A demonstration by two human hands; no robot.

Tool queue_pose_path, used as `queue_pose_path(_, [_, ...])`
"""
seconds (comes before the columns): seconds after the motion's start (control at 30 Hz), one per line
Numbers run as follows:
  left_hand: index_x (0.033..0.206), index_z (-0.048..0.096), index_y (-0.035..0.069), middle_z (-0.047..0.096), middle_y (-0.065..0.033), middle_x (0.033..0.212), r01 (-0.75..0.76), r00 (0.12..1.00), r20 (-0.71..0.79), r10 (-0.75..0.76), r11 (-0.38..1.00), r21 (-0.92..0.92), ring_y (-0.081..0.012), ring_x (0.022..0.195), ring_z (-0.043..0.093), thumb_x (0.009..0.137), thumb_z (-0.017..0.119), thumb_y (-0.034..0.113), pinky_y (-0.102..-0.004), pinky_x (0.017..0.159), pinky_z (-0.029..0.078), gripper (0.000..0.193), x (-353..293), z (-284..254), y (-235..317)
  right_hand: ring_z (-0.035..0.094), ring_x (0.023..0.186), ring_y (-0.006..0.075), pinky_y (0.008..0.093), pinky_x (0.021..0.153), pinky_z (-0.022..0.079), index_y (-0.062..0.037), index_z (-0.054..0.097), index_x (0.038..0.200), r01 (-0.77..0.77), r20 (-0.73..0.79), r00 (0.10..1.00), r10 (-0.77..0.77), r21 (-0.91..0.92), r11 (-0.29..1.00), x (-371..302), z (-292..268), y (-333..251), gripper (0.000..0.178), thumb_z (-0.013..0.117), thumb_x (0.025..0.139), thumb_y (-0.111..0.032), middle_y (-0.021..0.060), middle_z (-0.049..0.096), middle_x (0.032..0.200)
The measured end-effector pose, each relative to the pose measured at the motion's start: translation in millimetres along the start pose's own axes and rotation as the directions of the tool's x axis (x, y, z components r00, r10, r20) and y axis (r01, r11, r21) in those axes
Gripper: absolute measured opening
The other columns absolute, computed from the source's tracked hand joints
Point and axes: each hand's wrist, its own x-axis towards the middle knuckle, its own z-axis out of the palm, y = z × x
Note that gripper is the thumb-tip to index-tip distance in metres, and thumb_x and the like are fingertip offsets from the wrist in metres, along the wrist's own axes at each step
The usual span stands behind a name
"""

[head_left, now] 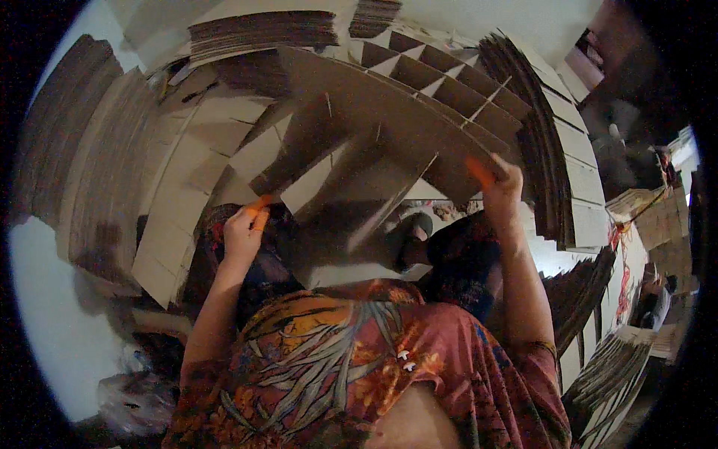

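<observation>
A brown cardboard divider [359,101] is held up in front of me, with one long panel and several cross strips slotted into it. My right hand [502,187] grips the right end of the long panel, and an orange covering shows on its fingers. Lower on the left, my left hand [245,230] has its fingers closed at the near end of a cross strip [288,161]. Orange coverings are on those fingers too. Some cross strips are smeared by motion, and fingers behind the cardboard are hidden.
Behind the divider lies an assembled cardboard grid [449,78] with square cells. Stacked cardboard strips stand at the left [112,165], at the back [262,34] and along the right [538,135]. More sheets [606,374] are piled at the lower right. A fan [615,131] stands farther right.
</observation>
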Motion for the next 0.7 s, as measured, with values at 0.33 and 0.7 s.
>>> queue_pose_path(0.33, [0.096, 0.061, -0.004, 0.059, -0.0118, 0.085, -0.396, 0.880, -0.313, 0.358, 0.916, -0.064, -0.0220, 0.070, 0.058, 0.074, 0.064, -0.001, -0.0289, 0.063, 0.046, 0.022, -5.9, -39.2, 116.8, 0.054, 0.069, 0.0069, 0.0247, 0.060, 0.045, 0.0003, 0.065, 0.092, 0.074, 0.004, 0.997, -0.074, 0.006, 0.997, -9.8, 1.1, 21.1, 0.013, 0.061, 0.080, -0.002, 0.0020, 0.065, 0.075])
queue_pose_path(0.7, [0.091, 0.060, -0.003, 0.060, -0.0169, 0.085, -0.289, 0.954, 0.033, 0.299, 0.940, -0.180, -0.0330, 0.072, 0.059, 0.070, 0.068, 0.004, -0.0353, 0.061, 0.048, 0.024, 14.3, 15.9, 143.3, 0.055, 0.064, 0.0082, 0.0259, 0.054, 0.045, -0.0002, 0.065, 0.091, 0.086, 0.066, 0.994, -0.082, -0.058, 0.995, -22.7, 12.4, 6.3, 0.012, 0.061, 0.080, -0.002, 0.0040, 0.064, 0.072])
